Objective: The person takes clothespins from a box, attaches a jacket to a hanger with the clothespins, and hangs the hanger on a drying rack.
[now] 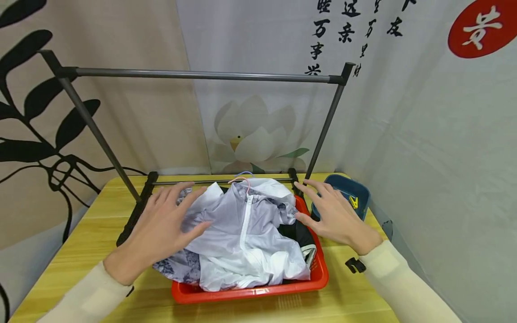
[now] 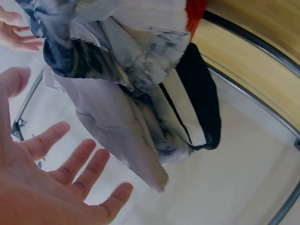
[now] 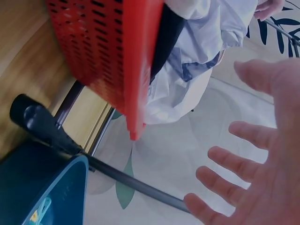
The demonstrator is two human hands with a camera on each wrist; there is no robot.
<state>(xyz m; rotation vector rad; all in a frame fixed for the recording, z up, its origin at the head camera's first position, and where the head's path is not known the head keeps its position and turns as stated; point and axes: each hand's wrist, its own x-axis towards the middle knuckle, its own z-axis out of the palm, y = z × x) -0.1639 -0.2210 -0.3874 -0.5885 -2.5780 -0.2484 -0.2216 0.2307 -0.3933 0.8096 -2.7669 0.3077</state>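
Note:
A pale lilac and white jacket with a white zip (image 1: 246, 224) lies on top of a pile of clothes in a red plastic basket (image 1: 258, 294). A pink hanger (image 1: 242, 179) shows its hook at the jacket's collar, and a blue hook stands behind it. My left hand (image 1: 165, 224) hovers over the jacket's left side, fingers spread. On the other side my right hand (image 1: 333, 215) is held above the basket's right rim, its fingers also spread. Both wrist views show bare palms holding nothing, with the clothes beyond them. Dark garments (image 1: 296, 233) peek out beneath the jacket.
A dark metal garment rack (image 1: 202, 75) stands on the wooden table (image 1: 347, 287) behind and around the basket. To the right is a dark blue bin (image 1: 365, 193) with a yellow clip (image 1: 353, 202) in it. Printed curtains hang behind the table and along the right.

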